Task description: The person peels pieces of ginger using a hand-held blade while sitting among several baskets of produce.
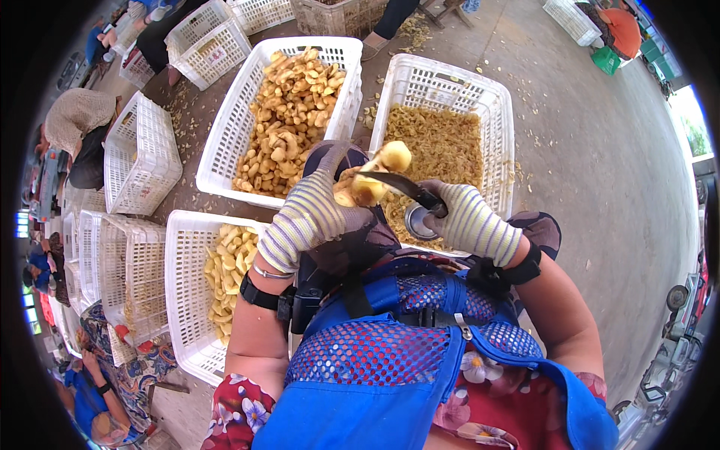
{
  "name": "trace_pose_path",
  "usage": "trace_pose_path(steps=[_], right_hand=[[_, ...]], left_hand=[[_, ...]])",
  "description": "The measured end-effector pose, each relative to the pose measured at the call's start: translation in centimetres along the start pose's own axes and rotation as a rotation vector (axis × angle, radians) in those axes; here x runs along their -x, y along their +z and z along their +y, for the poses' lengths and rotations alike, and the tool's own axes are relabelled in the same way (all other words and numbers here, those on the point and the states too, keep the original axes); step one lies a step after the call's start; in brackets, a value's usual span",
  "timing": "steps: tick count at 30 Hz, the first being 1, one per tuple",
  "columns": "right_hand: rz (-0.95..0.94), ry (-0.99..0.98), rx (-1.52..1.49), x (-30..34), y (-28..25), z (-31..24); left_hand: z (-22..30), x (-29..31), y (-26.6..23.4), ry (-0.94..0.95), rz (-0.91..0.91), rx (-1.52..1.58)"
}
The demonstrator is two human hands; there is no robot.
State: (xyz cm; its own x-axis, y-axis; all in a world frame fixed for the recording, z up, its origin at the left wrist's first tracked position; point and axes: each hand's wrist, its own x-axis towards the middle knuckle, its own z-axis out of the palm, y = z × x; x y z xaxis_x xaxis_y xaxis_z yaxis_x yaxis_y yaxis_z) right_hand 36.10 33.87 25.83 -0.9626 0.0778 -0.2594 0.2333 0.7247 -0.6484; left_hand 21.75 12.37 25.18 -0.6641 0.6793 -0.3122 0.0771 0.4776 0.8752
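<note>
My left hand [319,214], in a striped knit glove, is closed round a knobbly piece of ginger [366,192], with pale peeled knobs and some brown skin. In my gloved right hand [471,219] is a dark knife [412,192], its blade lying against the ginger. A round metal object [421,222] shows just below the knife handle; I cannot tell what it is. Beyond my hands stands a white crate of peelings [442,139]. Unpeeled ginger [289,112] fills another crate ahead on the left, and pale peeled ginger [229,270] lies in a crate by my left forearm.
More white crates [139,161] stand to the left, some stacked. A person in blue [94,397] sits at the lower left, and another in orange [621,34] is at the far right. Ginger scraps litter the concrete floor [600,172]. Parked vehicles [667,360] line the right edge.
</note>
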Motion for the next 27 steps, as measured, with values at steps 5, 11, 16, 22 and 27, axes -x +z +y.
trace_pose_path(steps=[5, 11, 16, 22, 27], right_hand=[[-0.066, 0.097, -0.434, 1.1, -1.1, -0.2], [-0.171, 0.250, -0.970, 3.0, -1.6, 0.6], [-0.209, 0.266, -1.155, 3.2, -0.9, 1.2], [-0.159, 0.235, -1.148, 3.1, -0.5, 1.5], [0.090, 0.265, -1.031, 1.9, -0.3, 3.9]], left_hand=[[0.2, 0.0, -0.8, -0.108, -0.057, 0.053], [-0.3, -0.1, -0.5, -0.148, -0.062, 0.006], [0.7, 0.4, -0.6, -0.155, -0.079, -0.035], [-1.4, -0.1, -0.5, -0.059, -0.055, -0.006], [-0.9, 0.4, -0.8, -0.019, -0.015, 0.170]])
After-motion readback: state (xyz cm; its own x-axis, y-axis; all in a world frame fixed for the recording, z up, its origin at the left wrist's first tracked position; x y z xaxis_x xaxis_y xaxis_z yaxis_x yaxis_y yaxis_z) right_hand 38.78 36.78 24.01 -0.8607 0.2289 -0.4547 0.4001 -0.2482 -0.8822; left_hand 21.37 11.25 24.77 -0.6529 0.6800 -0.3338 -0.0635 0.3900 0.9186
